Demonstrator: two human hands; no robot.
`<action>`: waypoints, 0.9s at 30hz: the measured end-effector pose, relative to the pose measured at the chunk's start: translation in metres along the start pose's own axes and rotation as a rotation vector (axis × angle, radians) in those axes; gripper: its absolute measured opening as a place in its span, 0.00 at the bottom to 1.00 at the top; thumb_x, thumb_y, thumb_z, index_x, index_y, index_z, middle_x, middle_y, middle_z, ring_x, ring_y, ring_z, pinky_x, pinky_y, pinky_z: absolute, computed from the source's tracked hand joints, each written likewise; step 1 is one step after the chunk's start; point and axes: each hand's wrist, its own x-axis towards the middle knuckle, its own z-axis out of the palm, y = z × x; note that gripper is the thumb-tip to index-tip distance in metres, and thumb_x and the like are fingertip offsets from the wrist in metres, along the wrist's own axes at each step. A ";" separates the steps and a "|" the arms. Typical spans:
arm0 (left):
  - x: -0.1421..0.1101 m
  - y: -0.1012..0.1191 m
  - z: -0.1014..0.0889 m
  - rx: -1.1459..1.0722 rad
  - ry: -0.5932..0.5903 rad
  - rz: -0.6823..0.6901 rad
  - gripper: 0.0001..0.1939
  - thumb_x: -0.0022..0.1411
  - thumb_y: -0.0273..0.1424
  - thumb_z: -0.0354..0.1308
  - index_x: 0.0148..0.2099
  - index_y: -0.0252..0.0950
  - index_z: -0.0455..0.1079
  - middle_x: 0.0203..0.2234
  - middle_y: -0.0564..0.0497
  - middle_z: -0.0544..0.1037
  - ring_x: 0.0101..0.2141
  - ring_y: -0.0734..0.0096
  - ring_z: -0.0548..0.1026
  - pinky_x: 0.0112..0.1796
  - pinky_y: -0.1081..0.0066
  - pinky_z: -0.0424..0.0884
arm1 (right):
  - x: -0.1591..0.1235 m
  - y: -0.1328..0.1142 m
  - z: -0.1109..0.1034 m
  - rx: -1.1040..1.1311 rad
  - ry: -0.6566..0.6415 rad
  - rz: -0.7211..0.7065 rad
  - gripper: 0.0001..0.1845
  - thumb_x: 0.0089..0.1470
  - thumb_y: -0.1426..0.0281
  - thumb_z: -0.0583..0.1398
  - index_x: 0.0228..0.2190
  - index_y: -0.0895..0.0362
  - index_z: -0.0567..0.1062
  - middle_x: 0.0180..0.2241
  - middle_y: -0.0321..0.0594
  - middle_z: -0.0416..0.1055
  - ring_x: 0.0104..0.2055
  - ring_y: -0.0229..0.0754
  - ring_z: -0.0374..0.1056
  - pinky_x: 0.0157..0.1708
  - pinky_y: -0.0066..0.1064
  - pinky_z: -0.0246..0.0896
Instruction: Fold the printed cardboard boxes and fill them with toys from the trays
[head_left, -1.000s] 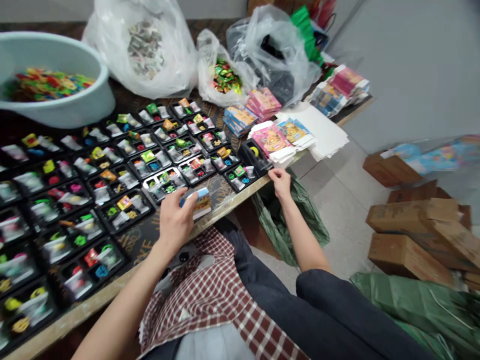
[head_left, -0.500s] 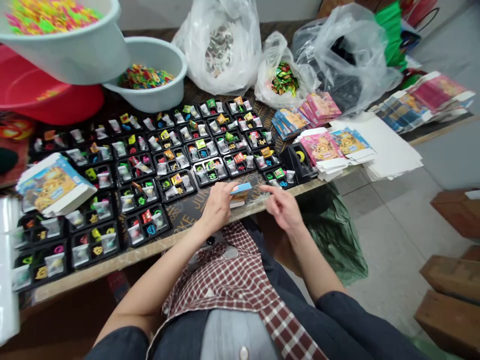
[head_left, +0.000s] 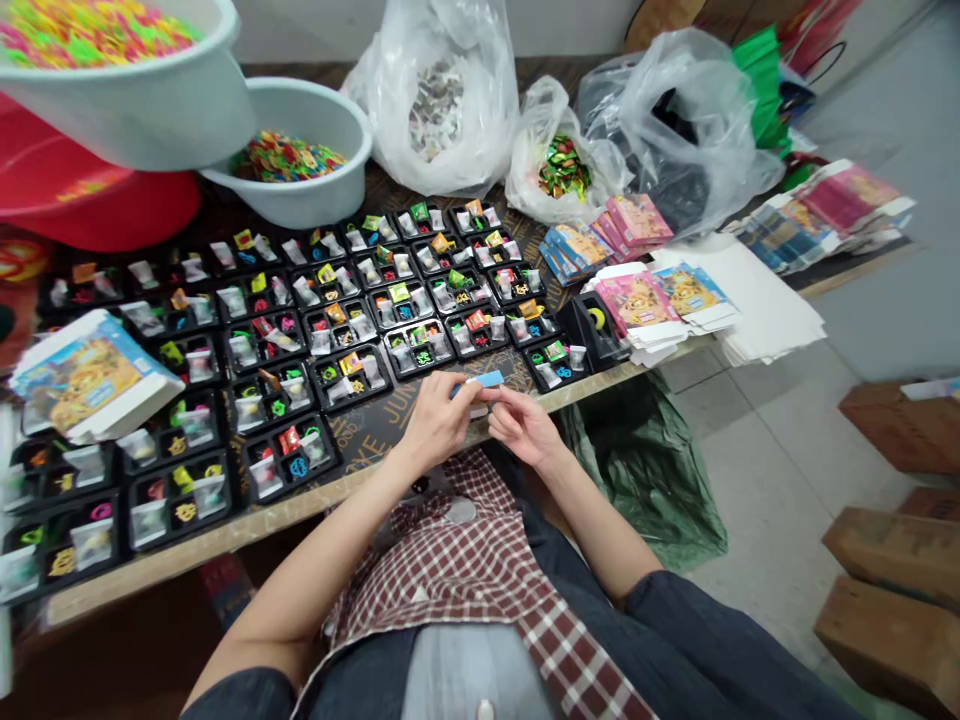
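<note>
At the table's front edge my left hand [head_left: 439, 420] is closed around a small cardboard box [head_left: 489, 379], its blue end facing up. My right hand [head_left: 525, 422] is against the same box, index finger stretched to its near edge and the other fingers curled. My hands hide most of the box. Beyond them lie rows of black compartment trays [head_left: 417, 347] holding small wrapped packets and bright plastic pieces. A tray [head_left: 556, 364] sits just right of the box, beside a black tape dispenser [head_left: 598, 330].
Printed flat cartons [head_left: 634, 300] and finished-looking blue boxes [head_left: 574, 250] lie to the right. Another carton stack [head_left: 94, 375] rests over trays at left. Tubs [head_left: 300, 200] and plastic bags [head_left: 465, 120] line the back. A green bag [head_left: 645, 470] hangs below the edge.
My right hand has moved left to the box, its index fingertip now touching it. My left hand still holds the box in about the same place. The view has shifted slightly.
</note>
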 end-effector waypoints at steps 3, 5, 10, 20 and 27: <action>0.005 0.002 0.004 -0.010 0.085 -0.042 0.06 0.66 0.28 0.52 0.39 0.36 0.71 0.34 0.46 0.72 0.36 0.64 0.68 0.37 0.66 0.64 | 0.005 0.003 -0.002 -0.166 0.083 -0.042 0.25 0.51 0.47 0.61 0.28 0.58 0.79 0.08 0.24 0.49 0.13 0.29 0.38 0.17 0.27 0.35; 0.009 0.001 0.009 0.007 0.137 -0.077 0.08 0.67 0.30 0.53 0.34 0.36 0.70 0.30 0.48 0.71 0.33 0.65 0.67 0.35 0.66 0.63 | 0.006 0.006 -0.006 -0.398 0.172 -0.110 0.30 0.51 0.42 0.58 0.22 0.58 0.76 0.09 0.27 0.52 0.14 0.30 0.43 0.18 0.27 0.39; 0.016 -0.005 0.004 -0.153 0.126 -0.216 0.06 0.66 0.29 0.56 0.36 0.36 0.72 0.31 0.49 0.73 0.35 0.66 0.70 0.37 0.67 0.66 | -0.004 0.014 -0.024 -0.735 0.448 -0.355 0.26 0.51 0.47 0.61 0.31 0.58 0.78 0.20 0.34 0.66 0.22 0.35 0.58 0.25 0.29 0.54; -0.008 -0.024 -0.061 -0.460 0.124 -0.542 0.15 0.59 0.45 0.60 0.32 0.39 0.78 0.33 0.49 0.77 0.38 0.63 0.74 0.41 0.63 0.70 | 0.001 0.033 -0.035 -1.040 0.398 -0.583 0.15 0.61 0.65 0.54 0.32 0.55 0.79 0.26 0.40 0.74 0.30 0.43 0.70 0.33 0.35 0.68; -0.021 -0.007 -0.025 -0.105 -0.448 -0.411 0.35 0.52 0.49 0.63 0.59 0.38 0.69 0.54 0.40 0.74 0.53 0.50 0.71 0.52 0.52 0.68 | 0.010 0.012 -0.032 -1.714 -0.135 -0.943 0.19 0.63 0.75 0.49 0.47 0.57 0.77 0.43 0.48 0.77 0.44 0.46 0.71 0.44 0.40 0.67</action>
